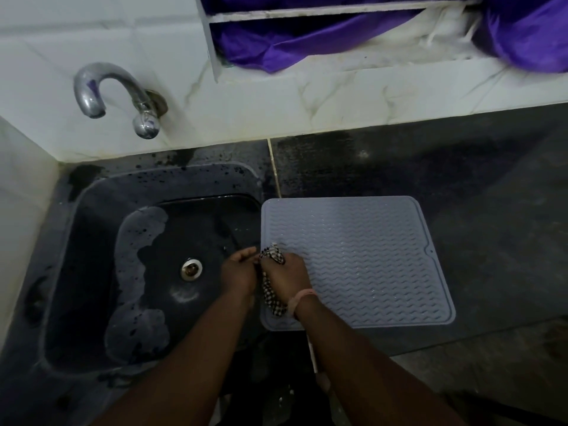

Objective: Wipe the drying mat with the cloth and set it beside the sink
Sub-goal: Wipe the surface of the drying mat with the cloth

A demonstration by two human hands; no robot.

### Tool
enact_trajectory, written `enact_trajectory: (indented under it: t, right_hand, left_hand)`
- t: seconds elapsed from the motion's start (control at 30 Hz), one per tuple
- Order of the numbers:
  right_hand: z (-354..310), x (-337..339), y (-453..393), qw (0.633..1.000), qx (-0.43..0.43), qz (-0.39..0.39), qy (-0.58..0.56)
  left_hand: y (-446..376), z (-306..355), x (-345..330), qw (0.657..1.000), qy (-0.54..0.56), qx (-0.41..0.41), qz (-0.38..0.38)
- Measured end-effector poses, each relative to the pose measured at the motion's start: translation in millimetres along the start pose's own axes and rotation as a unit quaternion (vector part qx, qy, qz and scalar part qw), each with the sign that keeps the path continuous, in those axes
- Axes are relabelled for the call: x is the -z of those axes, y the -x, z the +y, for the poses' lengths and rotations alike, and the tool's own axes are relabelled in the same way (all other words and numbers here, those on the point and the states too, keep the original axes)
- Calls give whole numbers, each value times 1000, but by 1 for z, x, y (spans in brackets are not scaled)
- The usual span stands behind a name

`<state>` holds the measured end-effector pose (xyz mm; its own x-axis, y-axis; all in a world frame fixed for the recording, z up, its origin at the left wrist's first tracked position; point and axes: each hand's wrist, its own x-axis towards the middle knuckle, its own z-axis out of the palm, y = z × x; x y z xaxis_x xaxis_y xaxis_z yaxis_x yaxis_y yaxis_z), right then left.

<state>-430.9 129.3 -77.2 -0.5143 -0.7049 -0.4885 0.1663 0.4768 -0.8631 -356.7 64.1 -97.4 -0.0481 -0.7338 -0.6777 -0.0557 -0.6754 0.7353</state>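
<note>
Down on the dark stone table, the drying mat lies flat just right of the sink, its left edge touching the sink's rim. It is a grey, rubbery rectangle with rounded corners, a raised border and rows of wavy ridges; its long axis runs left to right along the table, parallel to the tiled back wall, and a small notch with a hole sits midway on its right edge.

Both forearms reach in from the near edge. The right hand, palm down with a pink band at the wrist, has its grip closed in a fist around a checked black-and-white cloth at the mat's left edge; the bunched cloth sticks out above the knuckles and trails back under the wrist. The left hand hovers over the sink's right rim, touching the right hand, its fingers curled toward the cloth; whether it pinches the fabric I cannot tell.

A curved metal tap juts from the wall above the wet sink.
</note>
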Motion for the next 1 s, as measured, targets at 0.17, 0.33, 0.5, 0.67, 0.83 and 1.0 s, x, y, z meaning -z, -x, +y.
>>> enact_trajectory:
  t: [0.17,0.33,0.5,0.67,0.83,1.0]
  right_hand:
    - [-1,30,1,959,-128,-20,-251]
    - [-6,117,1,975,-54,101,-191]
    - [0,204,4,956,-87,236,-150]
    - [12,264,0,943,-33,331,-21]
    - [25,268,-6,929,-5,288,232]
    - [28,260,-17,910,17,284,302]
  left_hand:
    - [10,11,-6,995,-85,-53,9]
    - [37,25,-34,929,-301,-206,-61]
    - [56,2,-77,827,-459,-260,-196]
    - [71,-26,-95,711,-587,-330,-205]
    - [74,-40,-95,674,-632,-342,-171]
    - [69,-42,-94,685,-618,-349,-167]
